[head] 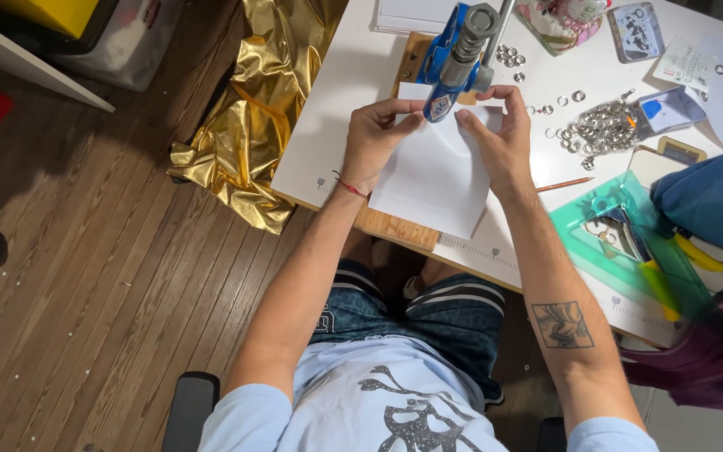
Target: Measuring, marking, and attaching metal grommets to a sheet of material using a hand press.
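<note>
While the person sits at the white table (328,159), both hands hold a sheet of white paper (433,180) under a blue press tool (453,59). The left hand (374,138) pinches the far left edge of the paper with thumb and fingers closed on it. The right hand (499,134) pinches the far right edge the same way. The paper lies on a wooden board (395,228) near the front edge of the table, with its far end tucked under the press. To the right of the hands is a pile of small silver rings (600,125) and a pencil (564,184). Farther right lies a green see-through ruler (621,243). Shiny gold cloth (257,117) hangs off the left side of the table onto the wood floor (85,276).
</note>
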